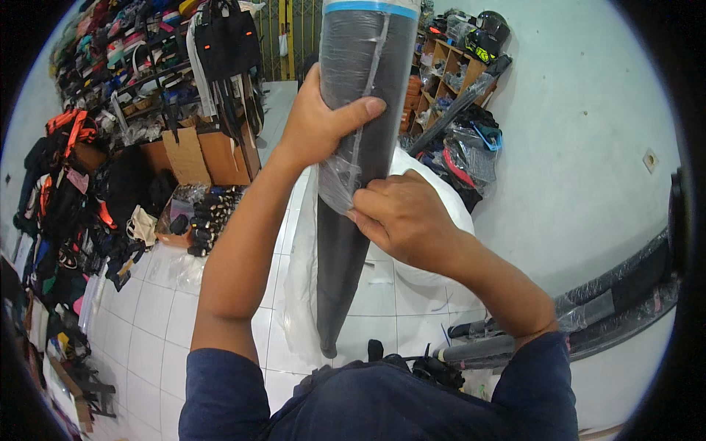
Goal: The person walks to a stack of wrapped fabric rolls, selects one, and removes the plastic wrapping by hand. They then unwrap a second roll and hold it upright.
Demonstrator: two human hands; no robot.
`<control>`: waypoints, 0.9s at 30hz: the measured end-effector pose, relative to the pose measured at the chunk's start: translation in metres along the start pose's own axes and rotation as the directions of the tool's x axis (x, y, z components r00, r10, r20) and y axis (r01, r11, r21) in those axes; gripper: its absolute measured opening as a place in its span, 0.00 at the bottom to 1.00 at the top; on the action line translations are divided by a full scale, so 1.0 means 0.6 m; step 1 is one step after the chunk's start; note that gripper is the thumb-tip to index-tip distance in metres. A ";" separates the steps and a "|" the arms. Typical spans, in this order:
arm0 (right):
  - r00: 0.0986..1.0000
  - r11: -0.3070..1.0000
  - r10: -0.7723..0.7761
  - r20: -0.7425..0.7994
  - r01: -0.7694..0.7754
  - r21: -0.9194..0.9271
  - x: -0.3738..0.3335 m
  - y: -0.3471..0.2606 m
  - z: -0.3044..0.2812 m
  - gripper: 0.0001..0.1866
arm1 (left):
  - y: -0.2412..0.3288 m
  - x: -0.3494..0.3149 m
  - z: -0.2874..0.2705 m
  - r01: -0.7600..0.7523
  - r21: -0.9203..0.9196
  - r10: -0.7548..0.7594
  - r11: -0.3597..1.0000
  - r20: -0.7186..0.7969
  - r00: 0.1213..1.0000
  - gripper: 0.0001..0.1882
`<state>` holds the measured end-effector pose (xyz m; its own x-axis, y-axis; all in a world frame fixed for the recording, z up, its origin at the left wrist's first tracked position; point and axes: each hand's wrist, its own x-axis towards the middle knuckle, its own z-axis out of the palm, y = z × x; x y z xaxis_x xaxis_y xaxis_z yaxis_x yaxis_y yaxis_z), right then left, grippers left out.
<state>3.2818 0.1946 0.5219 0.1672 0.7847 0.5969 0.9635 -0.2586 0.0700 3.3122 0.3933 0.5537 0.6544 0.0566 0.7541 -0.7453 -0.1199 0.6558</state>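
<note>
A long dark grey roll of sheet material (346,250) stands upright in front of me, its lower end near the tiled floor. Clear plastic film (337,176) covers its upper part, and blue tape (370,9) rings it near the top of the picture. My left hand (320,121) grips the roll from the left, thumb across the front and fingers hidden behind. Lower down, my right hand (412,217) is closed in a pinch on the loose lower edge of the film. Beneath that edge the roll shows bare.
White wrapped bulk (441,198) lies behind the roll. Long wrapped rolls (588,316) rest along the right wall. At the left are heaped bags (62,191) and a box of small dark items (180,220). Shelves (445,70) with a helmet (489,33) stand at the back right.
</note>
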 end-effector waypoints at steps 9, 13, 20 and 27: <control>0.927 0.910 -0.293 0.236 0.194 0.367 -0.029 0.059 -0.034 0.11 | 0.017 0.005 -0.009 0.014 -0.147 0.017 0.989 0.209 0.978 0.40; 0.851 0.940 -0.293 0.436 0.173 0.292 -0.018 0.100 -0.098 0.16 | 0.026 0.007 0.008 0.040 -0.118 -0.013 0.992 0.222 0.975 0.43; 0.951 0.974 -0.219 0.217 0.200 0.107 0.009 0.105 -0.143 0.19 | 0.033 -0.003 0.012 0.063 -0.104 -0.042 0.993 0.189 0.981 0.45; 0.893 0.966 -0.260 -0.366 0.239 -0.102 0.028 0.043 -0.087 0.20 | 0.047 -0.024 0.026 0.096 -0.217 -0.053 0.971 0.195 0.979 0.48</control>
<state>3.2987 0.1719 0.5754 -0.1779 0.5619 0.8078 0.9490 -0.1192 0.2919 3.2838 0.3735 0.5609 0.7053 -0.1311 0.6967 -0.6891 0.1044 0.7172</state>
